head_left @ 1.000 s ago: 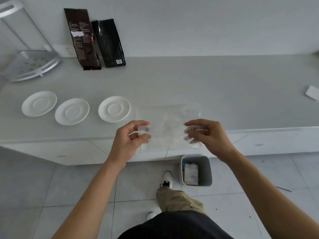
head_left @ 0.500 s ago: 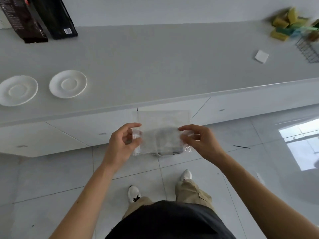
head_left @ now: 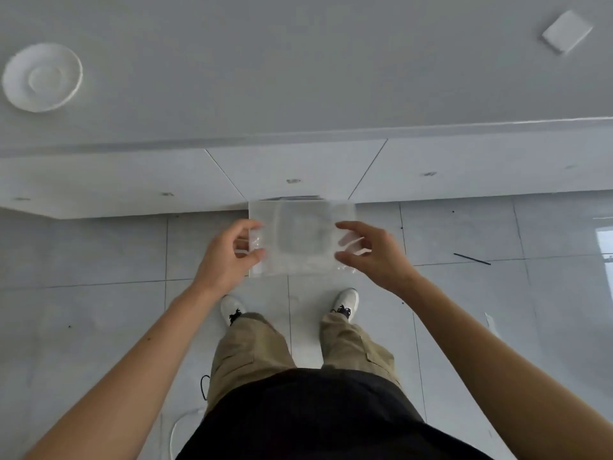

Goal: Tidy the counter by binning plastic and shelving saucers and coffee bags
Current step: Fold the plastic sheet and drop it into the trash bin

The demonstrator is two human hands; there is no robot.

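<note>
Pale tiled floor below a grey counter (head_left: 298,78), one saucer (head_left: 42,77) left on it near its left end. Left hand (head_left: 229,257) and right hand (head_left: 371,254) each pinched a side edge of the clear plastic bag (head_left: 300,240), held flat over the bin, seen only dimly through it. Binning step, likely; next move: let go so it drops in.

Readable text: none in view.
Plastic sheet (head_left: 302,239): clear, no print legible.
Saucer (head_left: 42,77): plain white, no marking.
White square on the counter (head_left: 567,30): blank, no label visible.
Shoes (head_left: 233,310): dark mark, unreadable.
</note>
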